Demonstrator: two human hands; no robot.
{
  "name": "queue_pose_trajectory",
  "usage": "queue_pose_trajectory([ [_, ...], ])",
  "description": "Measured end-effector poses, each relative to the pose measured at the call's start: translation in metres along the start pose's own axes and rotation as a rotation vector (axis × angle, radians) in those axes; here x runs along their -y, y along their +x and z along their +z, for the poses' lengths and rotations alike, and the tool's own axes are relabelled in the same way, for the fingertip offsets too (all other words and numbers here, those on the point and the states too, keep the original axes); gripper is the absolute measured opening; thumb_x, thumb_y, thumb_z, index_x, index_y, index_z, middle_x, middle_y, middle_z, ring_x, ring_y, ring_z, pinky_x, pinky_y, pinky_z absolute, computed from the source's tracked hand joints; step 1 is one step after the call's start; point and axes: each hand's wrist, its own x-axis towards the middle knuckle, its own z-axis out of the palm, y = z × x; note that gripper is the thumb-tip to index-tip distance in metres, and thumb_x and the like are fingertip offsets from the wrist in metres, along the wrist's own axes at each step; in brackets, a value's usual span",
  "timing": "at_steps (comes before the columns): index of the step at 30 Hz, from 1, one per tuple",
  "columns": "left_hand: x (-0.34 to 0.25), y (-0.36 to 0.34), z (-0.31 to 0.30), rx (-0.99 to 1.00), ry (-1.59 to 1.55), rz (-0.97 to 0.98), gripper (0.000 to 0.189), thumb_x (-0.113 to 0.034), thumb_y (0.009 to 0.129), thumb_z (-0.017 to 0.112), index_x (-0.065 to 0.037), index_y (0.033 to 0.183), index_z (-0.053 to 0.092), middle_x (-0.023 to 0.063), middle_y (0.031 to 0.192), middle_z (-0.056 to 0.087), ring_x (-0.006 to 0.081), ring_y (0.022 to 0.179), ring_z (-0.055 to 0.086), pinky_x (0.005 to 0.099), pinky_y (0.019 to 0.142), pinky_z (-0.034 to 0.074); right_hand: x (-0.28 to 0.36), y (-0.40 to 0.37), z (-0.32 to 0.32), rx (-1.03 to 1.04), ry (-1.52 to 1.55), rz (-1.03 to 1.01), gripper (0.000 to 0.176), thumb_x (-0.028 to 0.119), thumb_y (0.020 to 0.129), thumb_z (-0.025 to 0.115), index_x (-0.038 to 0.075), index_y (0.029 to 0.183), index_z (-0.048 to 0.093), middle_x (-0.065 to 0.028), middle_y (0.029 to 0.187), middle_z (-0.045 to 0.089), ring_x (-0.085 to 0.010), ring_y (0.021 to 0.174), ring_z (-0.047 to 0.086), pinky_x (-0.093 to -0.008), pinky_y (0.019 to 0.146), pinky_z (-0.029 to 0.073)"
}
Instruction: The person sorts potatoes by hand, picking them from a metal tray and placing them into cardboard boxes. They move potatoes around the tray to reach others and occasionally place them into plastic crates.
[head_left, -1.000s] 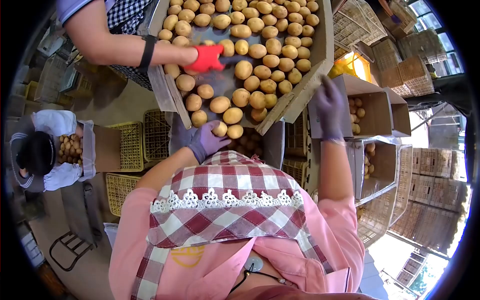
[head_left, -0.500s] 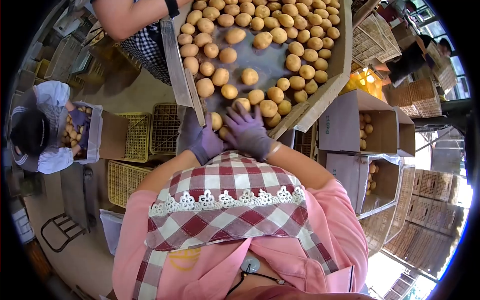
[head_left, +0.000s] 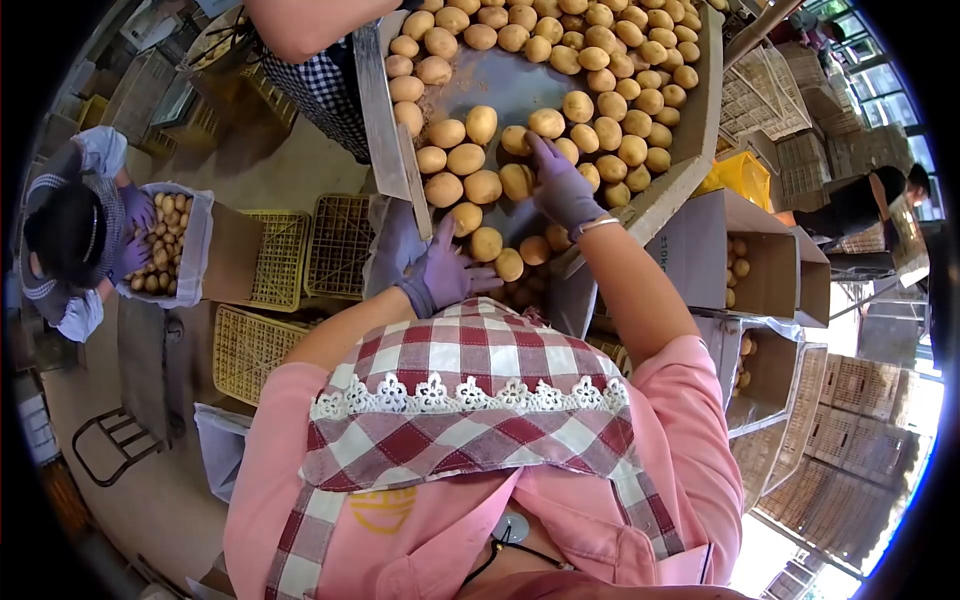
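Many round yellow-brown potatoes (head_left: 637, 122) lie on a grey sorting tray with raised side boards (head_left: 664, 193). My left hand (head_left: 445, 275), in a purple glove, is at the tray's near left corner with its fingers spread, beside a few potatoes at the outlet. Farther in, my right hand (head_left: 562, 186), also gloved, reaches over the tray with fingers extended against potatoes near the middle. Neither hand is closed round a potato. Below the outlet, more potatoes show dimly between my arms.
At the left, a person in a dark cap handles potatoes in a lined box (head_left: 203, 250). Yellow crates (head_left: 275, 262) stand beside it. Another person's arm (head_left: 325, 25) is at the tray's far left. Cardboard boxes (head_left: 690, 250) with potatoes stand right; a person in black is beyond.
My right hand has moved forward and right, away from my left hand. Potatoes have shifted toward the outlet and left side. The co-worker's arm at the top has moved right.
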Motion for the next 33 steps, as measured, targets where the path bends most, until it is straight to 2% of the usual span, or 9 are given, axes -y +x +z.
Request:
queue_pose_trajectory([
  [2, 0.0, 0.002, -0.004, -0.012, 0.006, -0.008, 0.095, -0.072, 0.08, 0.046, -0.017, 0.147, 0.009, 0.0213, 0.148, 0.017, 0.0476, 0.131, 0.027, 0.06, 0.103, 0.033, 0.042, 0.002, 0.001, -0.028, -0.071, 0.187, 0.083, -0.001, 0.066, 0.062, 0.017, 0.141, 0.032, -0.014, 0.147, 0.03, -0.0332, 0.129, 0.039, -0.0373, 0.1, 0.041],
  [5, 0.001, 0.002, 0.0, -0.077, -0.047, -0.01, 0.1, -0.077, 0.076, 0.046, -0.012, 0.145, 0.016, 0.0203, 0.146, 0.023, 0.0465, 0.13, 0.029, 0.0599, 0.104, 0.032, 0.052, -0.019, 0.04, -0.046, -0.381, 0.062, 0.077, 0.02, 0.072, 0.065, 0.022, 0.142, 0.031, -0.0168, 0.151, 0.019, -0.0396, 0.138, 0.019, -0.0618, 0.101, 0.03],
  [8, 0.008, 0.034, -0.041, -0.007, 0.084, 0.093, 0.098, -0.078, 0.076, 0.045, -0.01, 0.143, 0.023, 0.0186, 0.142, 0.031, 0.0425, 0.128, 0.034, 0.0573, 0.104, 0.033, 0.047, -0.061, 0.042, 0.181, -0.359, -0.145, 0.078, 0.03, 0.077, 0.064, 0.023, 0.145, 0.026, -0.016, 0.153, 0.011, -0.0368, 0.142, 0.008, -0.0688, 0.099, 0.022],
  [11, 0.001, 0.008, -0.002, -0.098, -0.053, 0.034, 0.094, -0.076, 0.078, 0.044, -0.009, 0.141, 0.028, 0.0171, 0.139, 0.035, 0.0413, 0.123, 0.039, 0.0552, 0.104, 0.034, 0.014, -0.06, 0.014, 0.162, -0.097, -0.275, 0.053, 0.029, 0.077, 0.064, 0.016, 0.126, 0.051, -0.0159, 0.131, 0.049, -0.0331, 0.126, 0.043, -0.056, 0.096, 0.038],
  [13, 0.004, 0.016, -0.012, -0.117, 0.017, 0.033, 0.083, -0.064, 0.081, 0.051, -0.009, 0.139, 0.031, 0.0163, 0.138, 0.036, 0.0421, 0.123, 0.039, 0.0553, 0.104, 0.034, 0.008, -0.056, -0.023, -0.158, -0.168, -0.149, 0.028, 0.021, 0.078, 0.061, 0.013, 0.105, 0.058, -0.0102, 0.087, 0.064, -0.0314, 0.078, 0.063, -0.0397, 0.065, 0.052],
  [16, 0.006, 0.02, -0.022, -0.138, 0.004, -0.022, 0.068, -0.042, 0.085, 0.061, -0.007, 0.135, 0.032, 0.017, 0.137, 0.035, 0.0441, 0.123, 0.037, 0.0574, 0.103, 0.034, -0.007, -0.03, -0.043, -0.067, -0.397, 0.053, 0.023, 0.018, 0.082, 0.058, 0.013, 0.104, 0.06, -0.0097, 0.094, 0.066, -0.0305, 0.087, 0.064, -0.0414, 0.07, 0.053],
  [20, 0.0, -0.001, 0.009, -0.098, -0.133, -0.037, 0.071, -0.049, 0.087, 0.054, -0.013, 0.14, 0.024, 0.0185, 0.14, 0.031, 0.0466, 0.124, 0.036, 0.0604, 0.102, 0.034, 0.01, 0.004, -0.017, 0.361, -0.535, 0.125, 0.02, 0.017, 0.082, 0.056, 0.012, 0.1, 0.062, -0.0118, 0.098, 0.066, -0.0312, 0.095, 0.063, -0.0428, 0.078, 0.052],
  [26, 0.001, 0.008, -0.01, 0.004, -0.032, 0.097, 0.084, -0.059, 0.087, 0.047, -0.013, 0.146, 0.009, 0.0152, 0.148, 0.019, 0.0426, 0.133, 0.028, 0.0592, 0.103, 0.034, 0.005, -0.005, -0.03, 0.333, -0.37, 0.123, 0.026, 0.028, 0.079, 0.06, 0.01, 0.098, 0.065, -0.0136, 0.097, 0.067, -0.0299, 0.093, 0.064, -0.0408, 0.078, 0.051],
  [33, -0.004, 0.007, -0.006, -0.082, -0.032, 0.064, 0.087, -0.061, 0.088, 0.044, -0.011, 0.147, 0.004, 0.0187, 0.152, 0.009, 0.0404, 0.137, 0.022, 0.0595, 0.105, 0.031, -0.058, -0.022, -0.132, -0.001, 1.472, 0.407, 0.045, 0.036, 0.093, 0.05, 0.003, 0.123, 0.046, -0.0099, 0.097, 0.063, -0.021, 0.079, 0.065, -0.031, 0.066, 0.054],
])
